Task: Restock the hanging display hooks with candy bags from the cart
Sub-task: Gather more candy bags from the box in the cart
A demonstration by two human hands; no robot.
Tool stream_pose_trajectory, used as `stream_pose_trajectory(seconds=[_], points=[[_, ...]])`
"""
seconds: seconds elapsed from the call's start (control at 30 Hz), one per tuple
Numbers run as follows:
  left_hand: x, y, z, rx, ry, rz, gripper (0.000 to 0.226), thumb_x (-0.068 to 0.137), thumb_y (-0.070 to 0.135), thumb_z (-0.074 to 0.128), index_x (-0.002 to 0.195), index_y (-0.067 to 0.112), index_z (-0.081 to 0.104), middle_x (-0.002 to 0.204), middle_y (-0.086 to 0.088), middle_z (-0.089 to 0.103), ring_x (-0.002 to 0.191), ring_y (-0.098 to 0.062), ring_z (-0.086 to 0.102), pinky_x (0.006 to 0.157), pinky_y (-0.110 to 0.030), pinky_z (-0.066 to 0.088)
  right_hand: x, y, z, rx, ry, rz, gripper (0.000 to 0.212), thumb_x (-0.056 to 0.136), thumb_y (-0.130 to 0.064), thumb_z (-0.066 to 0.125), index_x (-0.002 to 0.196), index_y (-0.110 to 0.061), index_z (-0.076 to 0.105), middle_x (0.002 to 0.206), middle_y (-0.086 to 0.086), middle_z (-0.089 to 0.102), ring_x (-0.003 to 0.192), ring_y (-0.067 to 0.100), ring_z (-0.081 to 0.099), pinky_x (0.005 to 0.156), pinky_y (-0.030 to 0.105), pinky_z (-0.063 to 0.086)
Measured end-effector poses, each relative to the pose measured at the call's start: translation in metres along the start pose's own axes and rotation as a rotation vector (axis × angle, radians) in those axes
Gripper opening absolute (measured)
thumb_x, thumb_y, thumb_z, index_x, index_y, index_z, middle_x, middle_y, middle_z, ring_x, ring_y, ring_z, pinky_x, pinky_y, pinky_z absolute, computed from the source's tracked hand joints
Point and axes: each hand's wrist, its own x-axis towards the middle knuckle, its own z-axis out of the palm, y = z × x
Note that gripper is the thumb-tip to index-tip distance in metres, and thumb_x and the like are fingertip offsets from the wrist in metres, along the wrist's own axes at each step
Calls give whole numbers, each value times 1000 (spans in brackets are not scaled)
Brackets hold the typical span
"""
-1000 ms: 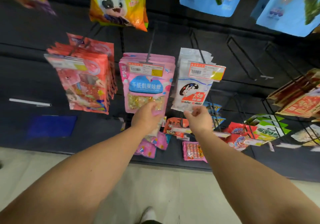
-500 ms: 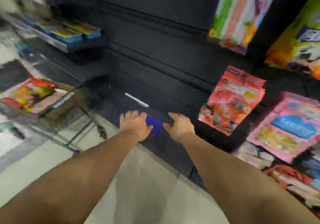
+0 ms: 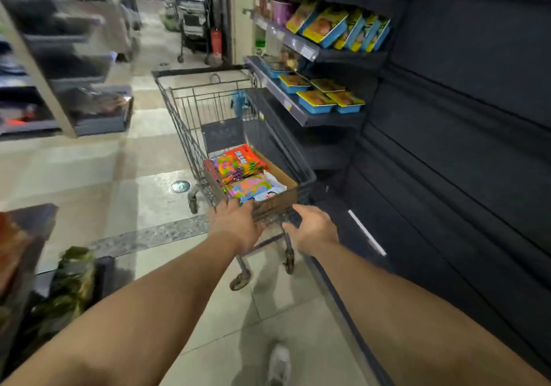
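Both hands reached toward the near end of the cart (image 3: 190,135). L hand (image 3: 235,226) lay at its wire rim w/ fingers straight and loose, gripping nothing; R hand (image 3: 314,229) hovered just beside it, fingers relaxed (also empty). Candy bags (image 3: 241,166) lay in a cardboard box (image 3: 278,170) inside the cart, near the dark shelf wall (image 3: 462,117).

1 cart (image 3: 190,123), 2 hands, 1 cardboard box (image 3: 278,170), several candy bags (image 3: 238,166).

Pale tiled floor (image 3: 143,200) stretching down the aisle, dark slatted wall panel (image 3: 465,135) rising along the right, shelves (image 3: 301,111) carrying blue-and-yellow boxes (image 3: 331,100), blurred shelving (image 3: 59,66) standing left.
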Motion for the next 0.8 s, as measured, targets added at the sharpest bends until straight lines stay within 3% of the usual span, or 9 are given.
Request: stream_pose_trajectory(seconds=[0.23, 0.43, 0.8], points=[[112, -38, 3, -9, -29, -108, 62, 91, 59, 51, 144, 27, 40, 148, -8, 45, 138, -32, 37, 113, -46, 29, 125, -18, 5, 2, -62, -36, 59, 94, -46, 56, 146, -22, 44, 148, 5, 44, 136, 26, 40, 107, 35, 40], [216, -48, -7, -35, -43, -138, 63, 91, 56, 53, 145, 27, 40, 149, -7, 43, 137, -33, 40, 112, -47, 33, 233, -18, -19, -1, -81, 10, 51, 89, -46, 61, 136, -28, 53, 135, 6, 56, 122, 29, 54, 96, 38, 49], [364, -57, 14, -37, -255, -85, 69, 91, 57, 55, 149, 25, 36, 148, -11, 43, 137, -35, 38, 113, -50, 33, 361, -4, -14, 73, -125, 149, 57, 91, -41, 62, 143, -23, 46, 141, 10, 50, 127, 30, 50, 102, 40, 46]])
